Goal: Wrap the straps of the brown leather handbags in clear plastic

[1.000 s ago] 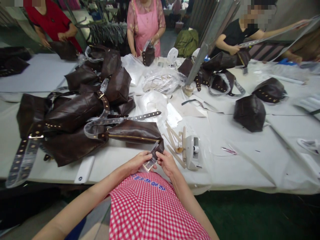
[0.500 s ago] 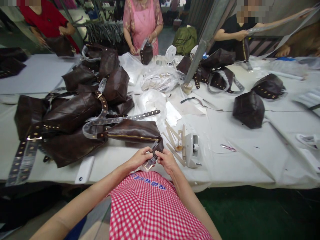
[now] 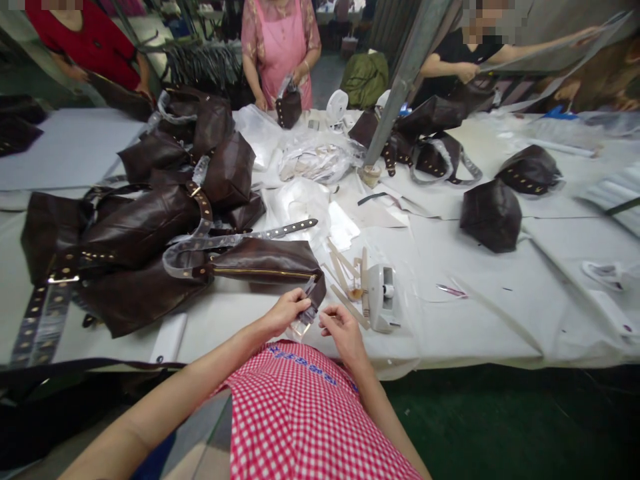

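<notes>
A dark brown leather bag (image 3: 265,261) lies at the near table edge, its strap end with a metal buckle (image 3: 306,315) hanging toward me in clear plastic wrap. My left hand (image 3: 286,310) pinches that strap end. My right hand (image 3: 343,331) sits just right of it, fingers curled, slightly apart from the strap; what it holds, if anything, I cannot make out. A white tape dispenser (image 3: 381,297) stands to the right of my hands, with several wooden sticks (image 3: 345,277) beside it.
A heap of brown bags (image 3: 145,227) with studded straps fills the left of the white table (image 3: 480,320). More bags (image 3: 491,214) lie far right. Plastic wrapping (image 3: 320,160) and a slanted metal post (image 3: 400,80) stand mid-table. Three other people work along the far side.
My right hand has come off the strap end and moved a little to the right. My left hand still holds the strap, raised slightly toward the bag.
</notes>
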The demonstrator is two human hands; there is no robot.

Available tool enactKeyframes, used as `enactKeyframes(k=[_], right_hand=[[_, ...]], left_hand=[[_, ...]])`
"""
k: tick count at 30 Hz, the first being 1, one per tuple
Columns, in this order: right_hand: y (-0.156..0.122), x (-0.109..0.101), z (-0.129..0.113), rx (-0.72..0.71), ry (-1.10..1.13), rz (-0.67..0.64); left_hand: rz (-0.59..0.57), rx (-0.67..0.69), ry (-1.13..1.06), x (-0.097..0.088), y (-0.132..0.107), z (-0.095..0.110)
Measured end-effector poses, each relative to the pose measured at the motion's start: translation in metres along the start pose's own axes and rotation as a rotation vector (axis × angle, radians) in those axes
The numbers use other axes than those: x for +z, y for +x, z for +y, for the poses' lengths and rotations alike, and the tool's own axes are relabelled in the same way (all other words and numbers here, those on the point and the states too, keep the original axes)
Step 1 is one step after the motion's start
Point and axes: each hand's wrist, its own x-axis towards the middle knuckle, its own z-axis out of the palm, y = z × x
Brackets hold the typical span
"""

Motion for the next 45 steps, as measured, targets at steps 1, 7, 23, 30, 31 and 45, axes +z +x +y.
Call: enactKeyframes(k=[1,7,23,30,31,45], right_hand=[[-0.0031,-0.0001,0.0010,-0.022,-0.012,-0.023],[-0.0055,0.0008,0.0034,-0.049,-0.081,-0.052],[-0.0005,0.0009,0.0045,-0.107,-0.154,-0.121],[0.0024,-0.0015,0.0070,-0.308,-0.344,-0.179],[0.0022,-0.0012,0.0073,-0.315,-0.346,-0.186],[-0.0016,-0.0050,0.0100,-0.122,-0.079,-0.059]], left_hand=[[0.001,-0.001,-0.003,0.0005,-0.0001,0.0001],[-0.028,-0.020,-0.035,0.0023,-0.0006,0.0007],[-0.037,0.003,-0.014,-0.0014,-0.0021,-0.0025],[-0.055,-0.048,-0.105,-0.0020,-0.0015,-0.0034],[-0.062,-0.064,-0.127,-0.0019,-0.0015,-0.0034],[-0.007,-0.073,-0.222,0.0014,-0.0002,-0.0004]])
